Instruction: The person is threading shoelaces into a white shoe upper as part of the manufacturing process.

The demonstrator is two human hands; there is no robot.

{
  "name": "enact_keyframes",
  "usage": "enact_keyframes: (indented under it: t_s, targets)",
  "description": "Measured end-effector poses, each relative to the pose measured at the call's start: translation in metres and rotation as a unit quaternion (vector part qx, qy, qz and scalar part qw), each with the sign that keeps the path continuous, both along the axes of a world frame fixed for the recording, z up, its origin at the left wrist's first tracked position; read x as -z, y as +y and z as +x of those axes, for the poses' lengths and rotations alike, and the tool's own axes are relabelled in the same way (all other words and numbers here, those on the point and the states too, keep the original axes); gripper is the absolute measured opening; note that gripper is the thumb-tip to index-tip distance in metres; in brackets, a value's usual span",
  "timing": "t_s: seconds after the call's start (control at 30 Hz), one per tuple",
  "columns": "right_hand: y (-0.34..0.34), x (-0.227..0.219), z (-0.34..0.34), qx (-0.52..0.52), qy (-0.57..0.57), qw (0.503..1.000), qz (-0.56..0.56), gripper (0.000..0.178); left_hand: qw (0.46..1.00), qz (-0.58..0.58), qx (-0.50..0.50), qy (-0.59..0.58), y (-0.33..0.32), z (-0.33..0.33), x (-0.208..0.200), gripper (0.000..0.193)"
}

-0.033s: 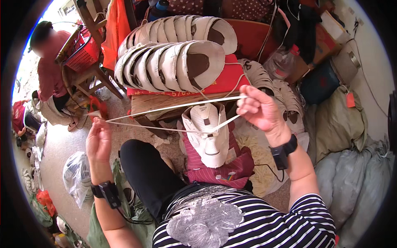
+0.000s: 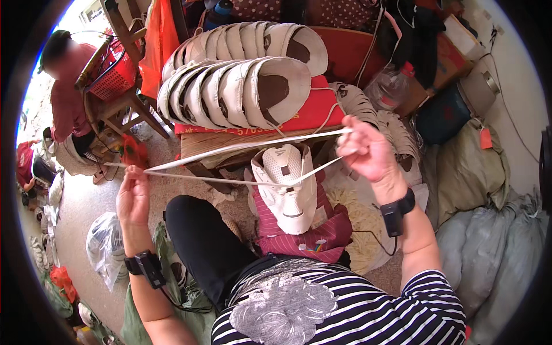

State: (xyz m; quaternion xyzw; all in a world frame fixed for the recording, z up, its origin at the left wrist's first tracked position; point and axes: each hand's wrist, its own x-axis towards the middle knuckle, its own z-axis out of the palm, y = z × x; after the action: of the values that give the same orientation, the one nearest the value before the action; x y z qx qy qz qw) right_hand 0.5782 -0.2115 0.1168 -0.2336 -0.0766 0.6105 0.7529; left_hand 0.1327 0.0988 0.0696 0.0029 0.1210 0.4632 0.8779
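A white shoelace (image 2: 247, 148) is stretched between my two hands, running through the front of a white perforated shoe upper (image 2: 292, 202) on my lap. My left hand (image 2: 133, 198), out at the left, pinches the lace with its tail poking past the fingertips. At the right, my right hand (image 2: 374, 154) is closed on the lace too, its fingers curled. Both strands look taut, one crossing above the upper and the other passing through it. Under the upper lies a maroon striped cloth (image 2: 336, 230).
Beyond my knees, stacked white shoe uppers (image 2: 221, 92) lie on a red-covered wooden bench (image 2: 241, 142). More uppers (image 2: 359, 106) lie right of it. Grey sacks (image 2: 489, 247) line the right side. A person (image 2: 72, 95) sits far left near a red basket (image 2: 115, 75).
My hands have moved slightly farther apart, the left going left and the right going right. More lace tail now shows beyond my left fingertips.
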Motion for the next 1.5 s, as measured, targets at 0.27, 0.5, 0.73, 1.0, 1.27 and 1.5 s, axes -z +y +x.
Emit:
enact_keyframes:
  t_s: [0.27, 0.5, 0.73, 1.0, 1.27, 1.5]
  targets:
    - [-0.164, 0.074, 0.209, 0.284, 0.016, 0.933, -0.219, 0.016, 0.976, 0.01, -0.201, 0.083, 0.137, -0.173, 0.136, 0.008]
    - [-0.29, 0.149, 0.205, 0.376, -0.091, 0.802, -0.454, 0.015, 0.859, 0.234, -0.176, 0.42, 0.067, -0.056, 0.123, 0.02]
    - [-0.073, 0.088, 0.012, 0.114, -0.46, 0.832, -0.29, 0.037, 0.816, 0.339, 0.118, 0.453, -0.12, 0.139, 0.017, 0.022]
    - [-0.019, 0.046, -0.069, -0.051, -0.534, 0.816, -0.216, 0.015, 0.782, 0.384, 0.262, 0.415, -0.185, 0.18, 0.028, 0.018]
    - [-0.018, 0.05, -0.066, 0.005, -0.633, 0.747, -0.205, 0.023, 0.737, 0.398, 0.259, 0.481, -0.197, 0.176, 0.022, 0.028]
    - [-0.013, 0.07, -0.052, -0.006, -0.662, 0.721, -0.206, 0.022, 0.748, 0.381, 0.266, 0.473, -0.199, 0.178, 0.025, 0.028]
